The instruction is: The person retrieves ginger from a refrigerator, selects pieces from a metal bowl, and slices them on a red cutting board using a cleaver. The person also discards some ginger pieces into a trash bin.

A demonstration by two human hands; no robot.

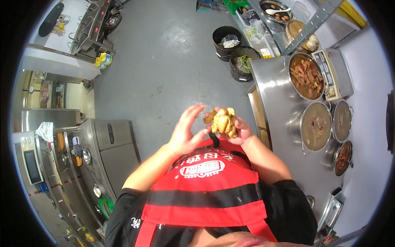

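Pieces of fresh ginger root [223, 121], knobbly and yellow-brown, rest in my right hand [243, 131] in front of my chest. A darker brown piece [210, 117] shows at the left side of the ginger; I cannot tell whether it is joined to it. My left hand [189, 131] is raised beside the ginger with fingers spread and nothing in them. Below both hands lies the red apron [200, 185] that I wear, with white printing and a black band across it.
On the right, a steel counter [277, 123] carries a pot of meat [307, 75], a broth pot [317, 126] and a weighing scale [328, 74]. Black buckets [237, 69] stand on the grey floor [160, 68]. Left is a steel cabinet [118, 151].
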